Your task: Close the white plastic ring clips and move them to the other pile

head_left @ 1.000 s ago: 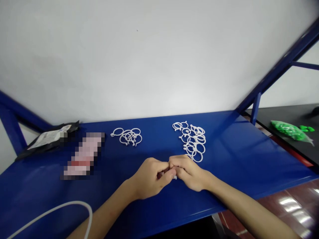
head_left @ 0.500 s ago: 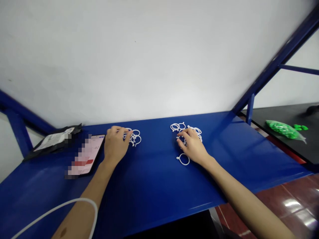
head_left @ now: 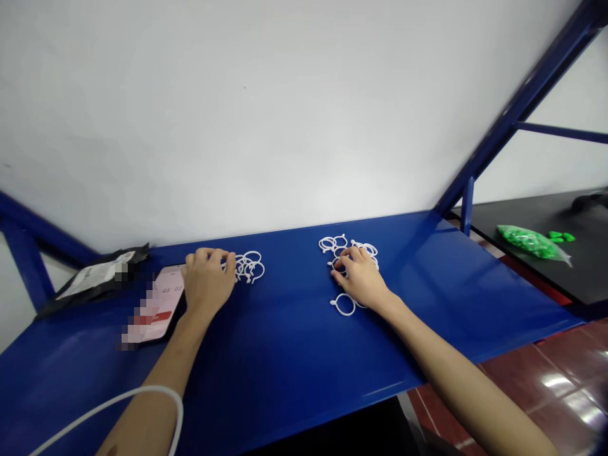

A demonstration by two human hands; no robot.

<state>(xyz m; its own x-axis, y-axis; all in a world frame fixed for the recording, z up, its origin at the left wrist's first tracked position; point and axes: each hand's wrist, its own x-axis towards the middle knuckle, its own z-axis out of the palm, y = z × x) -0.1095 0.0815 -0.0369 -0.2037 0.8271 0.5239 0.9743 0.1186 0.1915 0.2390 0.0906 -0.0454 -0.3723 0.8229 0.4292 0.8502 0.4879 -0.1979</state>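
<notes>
Stretching beneath my forearms, the blue counter (head_left: 289,361) runs to a pale wall (head_left: 237,133) on the far side, with slanting blue bars (head_left: 510,117) at both ends. Past its right end, a black counter (head_left: 586,259) carries a bag of green pieces (head_left: 529,242) and a few loose green pieces (head_left: 562,237); reddish tiled floor (head_left: 517,373) shows near right.

At left lie a black package (head_left: 95,277) and, nearer, a phone (head_left: 164,294), its far right corner blocked by my left grip (head_left: 209,278). A white cable (head_left: 118,398) loops across my left forearm. That grip covers part of the left bunch of white rings (head_left: 247,265). My right grip (head_left: 360,276) bends over the right bunch of white rings (head_left: 365,246), with one ring (head_left: 334,303) on its near side. Both have curled fingers; I cannot tell whether either holds a ring.
</notes>
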